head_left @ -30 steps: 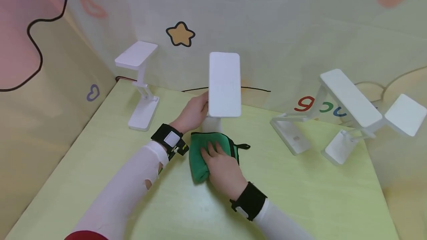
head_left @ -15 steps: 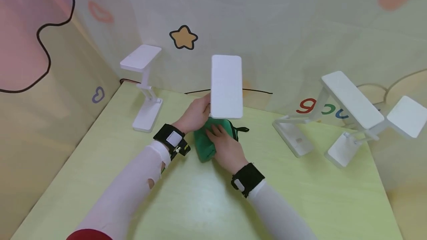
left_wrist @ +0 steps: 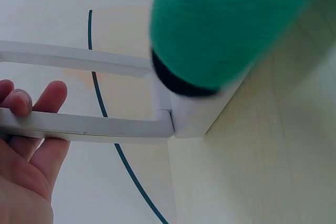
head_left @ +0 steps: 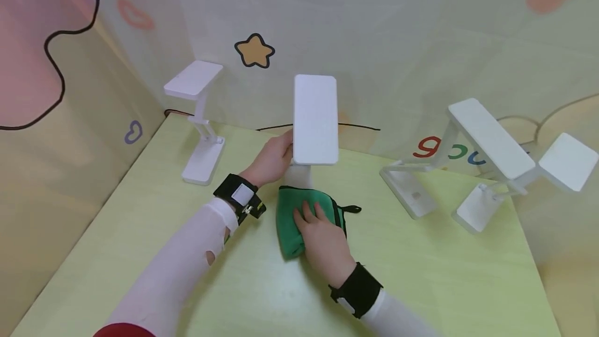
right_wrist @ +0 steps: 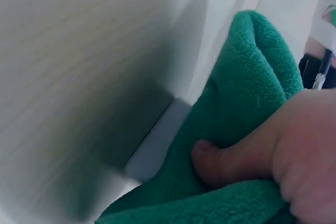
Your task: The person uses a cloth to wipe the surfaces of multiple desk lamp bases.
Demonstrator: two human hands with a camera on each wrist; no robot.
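Observation:
A white desk lamp (head_left: pixel 315 119) stands at the middle back of the table, its flat head raised. Beside it my left hand (head_left: pixel 270 160) grips one of the lamp's thin arm bars (left_wrist: pixel 105 126), fingers and thumb wrapped round it in the left wrist view. My right hand (head_left: pixel 326 247) holds a folded green cloth (head_left: pixel 291 225) with black edging and a hanging loop over the lamp's base. In the right wrist view the thumb (right_wrist: pixel 210 163) presses into the cloth, and part of the white base (right_wrist: pixel 157 142) shows beside it. The cloth hides most of the base.
Another white lamp (head_left: pixel 203 157) stands at the back left. Two more white lamps, one with a long head (head_left: pixel 491 137) and one with a squarish head (head_left: pixel 568 161), stand close together at the right. A printed backdrop (head_left: pixel 398 40) rises behind the pale green table (head_left: pixel 243 295).
My right hand slid the cloth forward toward the lamp's arm, then back toward me, ending slightly right of its first place. My left hand keeps its grip on the lamp.

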